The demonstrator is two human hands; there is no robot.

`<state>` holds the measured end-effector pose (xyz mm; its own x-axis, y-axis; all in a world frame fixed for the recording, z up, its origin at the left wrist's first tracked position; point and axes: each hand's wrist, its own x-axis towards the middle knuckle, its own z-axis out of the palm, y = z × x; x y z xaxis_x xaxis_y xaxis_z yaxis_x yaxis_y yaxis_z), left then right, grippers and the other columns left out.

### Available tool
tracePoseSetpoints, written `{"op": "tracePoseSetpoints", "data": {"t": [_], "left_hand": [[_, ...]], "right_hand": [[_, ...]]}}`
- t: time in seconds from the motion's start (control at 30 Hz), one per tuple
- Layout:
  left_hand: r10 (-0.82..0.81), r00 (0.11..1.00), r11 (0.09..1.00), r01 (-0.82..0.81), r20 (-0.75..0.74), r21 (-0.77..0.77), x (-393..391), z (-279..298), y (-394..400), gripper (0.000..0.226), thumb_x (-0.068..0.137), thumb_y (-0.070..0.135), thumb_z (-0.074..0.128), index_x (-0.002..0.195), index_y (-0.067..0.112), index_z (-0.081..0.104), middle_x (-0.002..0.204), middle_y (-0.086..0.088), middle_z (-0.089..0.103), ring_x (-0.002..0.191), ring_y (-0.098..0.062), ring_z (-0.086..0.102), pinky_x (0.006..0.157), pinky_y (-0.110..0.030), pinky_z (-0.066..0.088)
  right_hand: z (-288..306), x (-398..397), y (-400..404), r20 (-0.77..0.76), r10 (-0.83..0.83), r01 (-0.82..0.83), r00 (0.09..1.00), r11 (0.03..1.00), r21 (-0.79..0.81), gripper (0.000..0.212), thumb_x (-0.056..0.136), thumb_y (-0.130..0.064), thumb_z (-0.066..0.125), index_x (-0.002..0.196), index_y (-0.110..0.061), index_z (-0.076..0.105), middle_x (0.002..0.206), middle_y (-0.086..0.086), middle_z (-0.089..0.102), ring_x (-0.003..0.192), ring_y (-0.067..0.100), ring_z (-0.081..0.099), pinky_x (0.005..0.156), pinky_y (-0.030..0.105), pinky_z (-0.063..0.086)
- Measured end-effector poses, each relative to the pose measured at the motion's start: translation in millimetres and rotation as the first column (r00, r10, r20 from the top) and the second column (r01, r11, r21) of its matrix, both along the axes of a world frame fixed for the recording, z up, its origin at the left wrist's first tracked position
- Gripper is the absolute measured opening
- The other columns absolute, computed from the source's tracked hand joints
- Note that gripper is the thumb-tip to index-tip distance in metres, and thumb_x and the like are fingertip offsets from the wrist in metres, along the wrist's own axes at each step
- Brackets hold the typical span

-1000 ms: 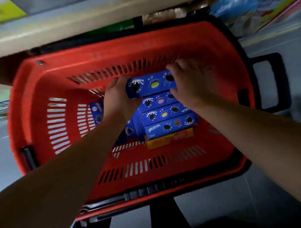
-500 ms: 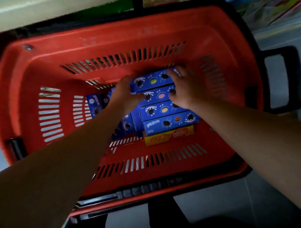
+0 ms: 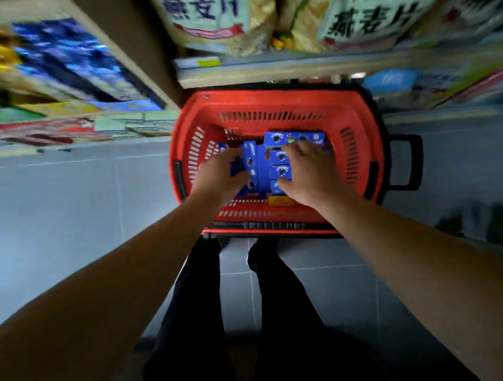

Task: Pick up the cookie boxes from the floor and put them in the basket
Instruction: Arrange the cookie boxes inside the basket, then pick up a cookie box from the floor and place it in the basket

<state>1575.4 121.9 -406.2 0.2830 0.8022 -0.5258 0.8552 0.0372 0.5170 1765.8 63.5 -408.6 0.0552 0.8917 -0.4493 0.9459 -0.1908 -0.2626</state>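
The red basket stands on the grey floor in front of my feet. Inside it, several blue cookie boxes lie stacked in a row, and the farthest blue box lies free at the back. More blue boxes stand on edge to their left. My left hand hovers over those upright boxes with its fingers loosely spread, and I cannot see whether it touches them. Over the row, my right hand lies with fingers spread and holds nothing. A yellow box shows at the near end.
A black handle sticks out on the basket's right side. Shop shelves with bagged goods rise behind the basket, and more shelves of packets run along the left. My dark trouser legs stand on the tiled floor.
Both hands set the top blue box down at the far end of the row and let go of it. The camera has risen well away from the basket.
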Motion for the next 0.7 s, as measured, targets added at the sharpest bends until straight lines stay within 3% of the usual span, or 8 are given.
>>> {"op": "tracePoseSetpoints", "data": {"t": [0.27, 0.47, 0.7], "left_hand": [[0.179, 0.984, 0.983, -0.179, 0.001, 0.044, -118, 135, -45, 0.058, 0.083, 0.039, 0.066, 0.135, 0.018, 0.054, 0.131, -0.009, 0.061, 0.114, -0.029, 0.06, 0.095, -0.036, 0.048], [0.34, 0.941, 0.935, -0.338, 0.003, 0.107, -241, 170, -86, 0.06, 0.087, 0.03, 0.067, 0.141, 0.016, 0.046, 0.142, -0.009, 0.051, 0.128, -0.027, 0.05, 0.105, -0.035, 0.04], [0.513, 0.857, 0.847, -0.496, -0.048, 0.192, -420, 190, -137, 0.061, 0.087, 0.035, 0.064, 0.143, 0.02, 0.043, 0.145, -0.005, 0.049, 0.13, -0.027, 0.047, 0.103, -0.037, 0.04]], "right_hand": [[125, -115, 16, 0.049, 0.324, -0.327, 0.945, 0.937, 0.121, 0.063, 0.075, -0.041, 0.068, 0.128, -0.012, 0.052, 0.128, 0.009, 0.054, 0.123, 0.032, 0.046, 0.105, 0.045, 0.039], [169, -241, 19, 0.089, 0.549, -0.556, 0.831, 0.824, 0.113, 0.069, 0.077, -0.043, 0.069, 0.134, -0.012, 0.047, 0.135, 0.008, 0.048, 0.131, 0.031, 0.038, 0.11, 0.043, 0.032], [196, -427, 15, 0.106, 0.725, -0.732, 0.681, 0.676, 0.084, 0.07, 0.083, -0.045, 0.064, 0.142, -0.016, 0.038, 0.145, 0.003, 0.039, 0.138, 0.026, 0.028, 0.114, 0.039, 0.028]]}}
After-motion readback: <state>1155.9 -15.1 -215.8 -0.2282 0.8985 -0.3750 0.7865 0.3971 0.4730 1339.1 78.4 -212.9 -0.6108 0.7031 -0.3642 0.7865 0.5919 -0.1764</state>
